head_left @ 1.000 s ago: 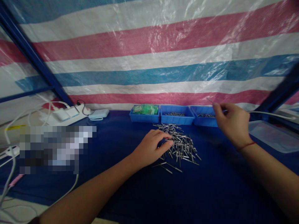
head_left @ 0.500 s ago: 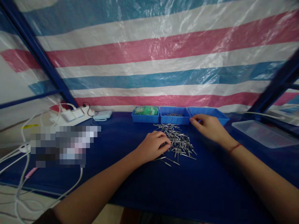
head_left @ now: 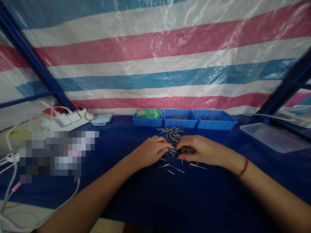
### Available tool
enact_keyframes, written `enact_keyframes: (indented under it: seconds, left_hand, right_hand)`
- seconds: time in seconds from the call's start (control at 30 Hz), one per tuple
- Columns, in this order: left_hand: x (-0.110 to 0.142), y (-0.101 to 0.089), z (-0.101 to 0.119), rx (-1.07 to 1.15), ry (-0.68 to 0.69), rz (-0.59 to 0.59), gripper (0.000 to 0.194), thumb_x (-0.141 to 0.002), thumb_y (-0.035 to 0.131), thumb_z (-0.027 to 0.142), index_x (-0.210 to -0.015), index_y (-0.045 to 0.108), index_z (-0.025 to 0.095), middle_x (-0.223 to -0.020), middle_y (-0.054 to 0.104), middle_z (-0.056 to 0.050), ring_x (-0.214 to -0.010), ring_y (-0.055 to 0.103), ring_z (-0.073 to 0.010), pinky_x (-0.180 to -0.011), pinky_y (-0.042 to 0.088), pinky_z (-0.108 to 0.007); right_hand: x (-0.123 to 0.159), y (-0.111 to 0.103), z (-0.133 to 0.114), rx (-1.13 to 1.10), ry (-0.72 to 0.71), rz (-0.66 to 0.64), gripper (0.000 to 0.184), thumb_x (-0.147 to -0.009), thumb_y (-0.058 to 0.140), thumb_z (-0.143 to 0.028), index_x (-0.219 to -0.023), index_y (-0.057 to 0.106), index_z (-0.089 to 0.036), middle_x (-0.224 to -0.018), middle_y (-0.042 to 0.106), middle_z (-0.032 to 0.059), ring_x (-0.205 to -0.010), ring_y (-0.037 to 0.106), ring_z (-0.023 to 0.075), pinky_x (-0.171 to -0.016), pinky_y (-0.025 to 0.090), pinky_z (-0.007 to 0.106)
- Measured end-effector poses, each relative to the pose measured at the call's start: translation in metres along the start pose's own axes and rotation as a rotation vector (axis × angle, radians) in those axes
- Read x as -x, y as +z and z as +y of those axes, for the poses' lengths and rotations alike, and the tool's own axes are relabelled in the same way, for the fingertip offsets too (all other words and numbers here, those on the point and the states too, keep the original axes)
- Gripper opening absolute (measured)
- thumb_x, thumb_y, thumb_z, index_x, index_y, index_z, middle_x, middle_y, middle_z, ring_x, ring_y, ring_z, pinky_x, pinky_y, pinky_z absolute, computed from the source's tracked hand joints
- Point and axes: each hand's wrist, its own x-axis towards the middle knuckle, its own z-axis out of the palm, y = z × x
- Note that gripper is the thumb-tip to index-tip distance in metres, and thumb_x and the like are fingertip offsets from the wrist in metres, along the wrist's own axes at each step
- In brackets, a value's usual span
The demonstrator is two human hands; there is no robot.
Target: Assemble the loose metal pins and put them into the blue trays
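A loose pile of silvery blind rivets (head_left: 173, 133) lies on the blue tabletop, with a few strays in front. At the pile's left side, my left hand (head_left: 152, 151) has thumb and forefinger pinched together on what looks like a single blind rivet (head_left: 173, 148). Facing it from the right, my right hand (head_left: 200, 149) hovers low over the pile, thumb and forefinger parted and nothing visible between them. Both hands hide part of the pile. Behind stand a middle blue bin (head_left: 180, 123) and a right blue bin (head_left: 216, 124), each with rivets inside.
A left blue bin (head_left: 148, 122) holds green-tinted plastic packets. A clear plastic lid (head_left: 274, 137) lies at the right. Leftward are a light blue case (head_left: 102, 119), a power strip (head_left: 70, 119) with white cables, and a blurred-out patch. Striped sheeting (head_left: 155, 48) hangs behind.
My right hand carried a rivet at the right bin, lowered beside the bins, and came back without it to the pile. My left hand's fingers closed from parted into a pinch.
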Motion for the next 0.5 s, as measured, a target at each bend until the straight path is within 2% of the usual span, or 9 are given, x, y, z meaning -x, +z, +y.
enact_keyframes:
  seconds: [0.1,0.23,0.5]
  left_hand:
    - [-0.001,0.001,0.0,0.017,-0.019,0.017,0.023,-0.091,0.045,0.018,-0.106,0.063,0.018,-0.098,0.064,-0.006,-0.091,0.058,-0.0172,-0.083,0.045,-0.031]
    - [-0.001,0.002,0.003,0.067,-0.069,0.017,0.022,-0.09,0.046,0.016,-0.104,0.062,0.016,-0.097,0.063,-0.006,-0.091,0.059,-0.0165,-0.083,0.045,-0.029]
    - [-0.002,0.003,0.006,0.072,-0.076,0.055,0.013,-0.089,0.047,0.016,-0.094,0.059,0.015,-0.093,0.062,-0.005,-0.088,0.057,-0.0167,-0.081,0.045,-0.03]
  right_hand:
    - [0.0,0.004,0.0,0.0,-0.01,0.047,0.013,-0.082,0.057,-0.025,-0.091,0.065,-0.021,-0.083,0.062,0.0027,-0.071,0.058,0.0138,-0.063,0.043,0.027]
    - [-0.001,0.007,-0.001,-0.017,-0.024,0.087,0.014,-0.081,0.056,-0.02,-0.091,0.065,-0.022,-0.084,0.063,0.0025,-0.073,0.059,0.0143,-0.066,0.044,0.028]
    - [-0.005,0.008,-0.01,0.049,0.0,0.177,0.017,-0.085,0.055,-0.029,-0.094,0.065,-0.02,-0.086,0.064,0.0042,-0.079,0.059,0.0168,-0.071,0.043,0.031]
